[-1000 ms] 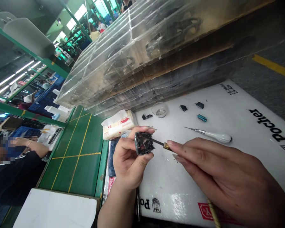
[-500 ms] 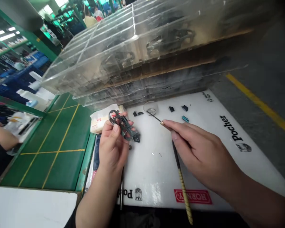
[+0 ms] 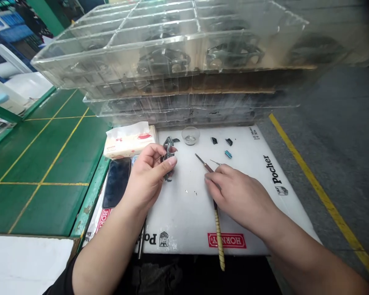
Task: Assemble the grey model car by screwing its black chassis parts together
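Note:
My left hand (image 3: 150, 168) is closed, thumb and fingers pinching a dark plastic model part (image 3: 169, 147) above the white mat (image 3: 178, 217). To the right, my right hand (image 3: 233, 184) grips a thin brown-handled tool (image 3: 205, 164) with a narrow metal tip, pointing towards the left hand. A second fine tip (image 3: 215, 162) shows by its fingers; which tool it belongs to is hidden. Partly under that hand lies a tool with a yellow wrapped handle (image 3: 219, 241). Beyond the tool tip stands a small clear cup (image 3: 190, 136) with a little liquid.
Two small black parts (image 3: 214, 140) and a teal part (image 3: 228, 154) lie right of the cup. A tissue pack (image 3: 130, 141), a phone (image 3: 116, 182) and a metal rod (image 3: 141, 241) are on the left. Stacked clear trays (image 3: 160, 65) with dark models stand behind.
My right hand has drawn the tool tip out of the cup, back towards me. My left hand has turned the model part, which now appears edge-on. The view has shifted too.

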Tool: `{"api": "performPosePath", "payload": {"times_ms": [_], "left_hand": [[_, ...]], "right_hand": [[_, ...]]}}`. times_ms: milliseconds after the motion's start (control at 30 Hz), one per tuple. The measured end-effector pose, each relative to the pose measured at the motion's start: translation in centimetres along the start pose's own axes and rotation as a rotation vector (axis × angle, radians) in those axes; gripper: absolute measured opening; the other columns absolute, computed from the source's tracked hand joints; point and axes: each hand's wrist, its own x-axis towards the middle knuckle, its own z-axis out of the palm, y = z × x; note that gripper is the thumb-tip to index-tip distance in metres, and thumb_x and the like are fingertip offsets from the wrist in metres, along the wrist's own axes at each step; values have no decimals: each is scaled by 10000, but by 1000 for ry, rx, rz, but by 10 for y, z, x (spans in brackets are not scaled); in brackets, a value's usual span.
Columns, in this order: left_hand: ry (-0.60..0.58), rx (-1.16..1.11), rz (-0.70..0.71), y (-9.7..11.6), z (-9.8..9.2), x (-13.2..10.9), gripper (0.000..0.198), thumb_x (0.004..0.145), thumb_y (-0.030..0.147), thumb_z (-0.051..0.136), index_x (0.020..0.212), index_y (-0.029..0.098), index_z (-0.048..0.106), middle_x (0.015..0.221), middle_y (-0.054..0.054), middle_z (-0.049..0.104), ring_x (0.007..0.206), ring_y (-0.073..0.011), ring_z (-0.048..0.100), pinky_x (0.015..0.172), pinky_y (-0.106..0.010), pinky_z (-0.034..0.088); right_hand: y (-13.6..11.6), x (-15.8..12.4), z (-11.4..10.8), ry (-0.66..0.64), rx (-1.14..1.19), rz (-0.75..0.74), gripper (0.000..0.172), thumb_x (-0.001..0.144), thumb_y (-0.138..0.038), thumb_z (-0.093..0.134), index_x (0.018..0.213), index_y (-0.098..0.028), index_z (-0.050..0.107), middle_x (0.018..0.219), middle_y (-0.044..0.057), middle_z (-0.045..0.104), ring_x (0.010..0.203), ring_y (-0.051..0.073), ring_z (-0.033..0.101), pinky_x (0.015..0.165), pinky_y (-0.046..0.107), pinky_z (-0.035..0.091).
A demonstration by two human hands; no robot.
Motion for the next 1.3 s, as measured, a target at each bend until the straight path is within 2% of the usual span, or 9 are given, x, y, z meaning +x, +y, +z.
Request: {"api": "performPosePath", "payload": {"times_ms": [67,133,300,400,467,600,700,833,1300], "left_hand": [[-14,-42,3,0,0,1,510,818,223,1120,1064,235,674,1215,-34,835,823,-111,700,682,-219,589],[-21,-70,7,0,0,2,562,816,209,1118,1170,259,684,1177,-16,832,797,-111,690,655,-216,579],[-61,-48,-60,-7,0,3,821,774,225,1152,1496,305,767,1173,-20,809,863,-133,711,675,-222,596],[-137,15,-147,-14,2,-1,798,741,212,1171,1469,303,858,1211,-40,804,981,-150,727,794,-231,630],[-206,72,-201,-16,4,-6,786,762,196,1163,1485,316,876,1196,-45,794,1016,-166,729,835,-246,645],[-384,81,-265,-16,3,-12,792,870,164,1094,1592,358,832,1138,-47,767,940,-173,736,767,-268,666],[-422,59,-286,-14,-1,-12,683,971,195,1023,1604,368,833,1106,-43,766,868,-150,723,739,-258,668],[-435,58,-296,-11,-6,-10,633,1001,239,1009,1599,363,842,1066,-44,798,813,-153,752,721,-276,686],[-466,-18,-363,-3,-4,-9,638,941,164,1054,1537,304,874,1056,-38,853,740,-149,819,712,-279,725]], "right_hand": [[3,-2,0,7,-29,4,440,1235,-362,544,1096,-267,951,1123,87,869,986,297,852,678,398,541],[6,-4,-1,8,-62,-1,460,1242,-386,552,1027,-265,940,1072,85,869,945,294,838,662,392,520],[9,-7,-4,77,4,-4,368,1228,-410,601,1336,-298,934,1180,97,859,1068,342,845,709,419,574],[6,-5,-7,165,346,-23,426,1221,-522,619,1426,-262,886,1162,91,861,993,294,824,817,437,631],[2,-3,-7,145,634,-33,467,1191,-614,656,1400,-254,867,1103,70,867,894,256,793,816,418,632],[-3,5,-5,54,952,3,442,1124,-682,735,1120,-252,838,1025,52,863,905,253,766,806,391,596],[-2,10,-3,18,1074,6,458,1079,-696,790,985,-249,809,984,45,843,950,258,749,874,398,586],[2,15,-2,-43,1227,-9,442,1024,-678,855,967,-243,797,1018,49,847,981,255,745,948,410,584],[6,17,2,-98,1307,-32,593,1003,-782,865,838,-241,685,796,-18,609,769,188,505,730,353,422]]}}
